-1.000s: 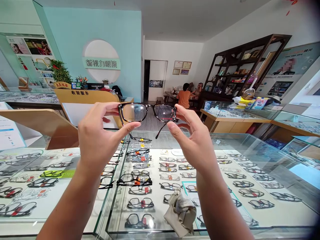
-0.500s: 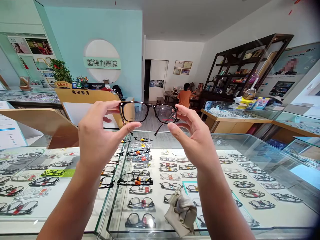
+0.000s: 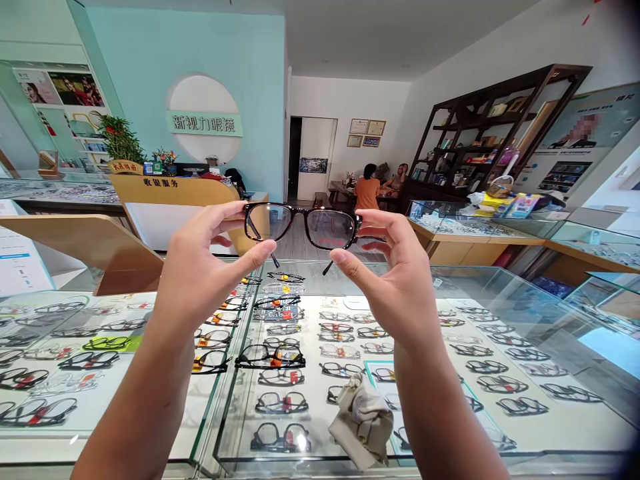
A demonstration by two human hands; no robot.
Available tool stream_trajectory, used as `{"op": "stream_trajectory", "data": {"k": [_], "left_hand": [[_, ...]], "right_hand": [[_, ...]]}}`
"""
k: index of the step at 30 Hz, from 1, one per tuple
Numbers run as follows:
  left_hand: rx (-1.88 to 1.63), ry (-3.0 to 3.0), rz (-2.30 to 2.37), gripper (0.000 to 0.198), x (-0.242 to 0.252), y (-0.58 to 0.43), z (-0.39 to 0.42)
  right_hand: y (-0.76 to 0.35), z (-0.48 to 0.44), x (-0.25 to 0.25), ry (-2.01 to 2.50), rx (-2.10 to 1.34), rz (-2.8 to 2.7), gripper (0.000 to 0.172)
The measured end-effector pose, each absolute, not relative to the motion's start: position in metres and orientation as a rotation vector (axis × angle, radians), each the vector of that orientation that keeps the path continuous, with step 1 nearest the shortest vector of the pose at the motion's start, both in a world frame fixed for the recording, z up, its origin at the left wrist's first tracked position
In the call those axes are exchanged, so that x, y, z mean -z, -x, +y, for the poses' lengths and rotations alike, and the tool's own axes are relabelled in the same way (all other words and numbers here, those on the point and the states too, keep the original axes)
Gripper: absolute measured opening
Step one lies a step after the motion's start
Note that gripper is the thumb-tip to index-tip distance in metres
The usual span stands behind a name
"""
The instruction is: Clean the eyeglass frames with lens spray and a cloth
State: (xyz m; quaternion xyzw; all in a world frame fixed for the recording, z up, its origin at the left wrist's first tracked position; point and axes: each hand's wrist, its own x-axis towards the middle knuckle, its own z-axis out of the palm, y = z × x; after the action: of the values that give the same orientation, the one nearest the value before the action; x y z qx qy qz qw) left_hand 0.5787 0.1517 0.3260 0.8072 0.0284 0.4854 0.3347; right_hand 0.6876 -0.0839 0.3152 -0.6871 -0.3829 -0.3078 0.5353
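A dark-framed pair of glasses [image 3: 301, 211] is held up in the air between my two hands, lenses upright. My left hand [image 3: 213, 250] pinches the left end of the frame, its thumb stretched below the lens. At the right end, my right hand [image 3: 387, 257] grips the frame near the hinge, thumb under the right lens. The temple arms point away from me and their tips show below the lenses. Red print marks the right lens. Beneath the hands, a crumpled grey-beige cloth [image 3: 363, 423] lies on the glass display case [image 3: 320, 459].
Rows of spectacle frames [image 3: 283, 403] fill the display cases below. At left a wooden-backed stand [image 3: 125, 257] rises near my left arm. Beyond are a cashier counter [image 3: 150, 193], a dark shelf [image 3: 500, 127] and a person in orange [image 3: 367, 192] at a table, with another person beside them.
The glasses have turned slightly and tilted down toward the right, and their temple arms have swung to the right in view. Both hands still grip them and have shifted slightly right.
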Motion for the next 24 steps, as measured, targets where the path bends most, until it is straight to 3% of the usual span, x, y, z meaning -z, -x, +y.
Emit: {"op": "stream_trajectory", "data": {"k": [24], "left_hand": [[-1.144,-2.038,0.063,0.079,-0.3254,-0.5847,0.1609]], "right_hand": [[-0.6830,-0.0845,-0.3161,1.636,0.752,-0.932,0.050]]}}
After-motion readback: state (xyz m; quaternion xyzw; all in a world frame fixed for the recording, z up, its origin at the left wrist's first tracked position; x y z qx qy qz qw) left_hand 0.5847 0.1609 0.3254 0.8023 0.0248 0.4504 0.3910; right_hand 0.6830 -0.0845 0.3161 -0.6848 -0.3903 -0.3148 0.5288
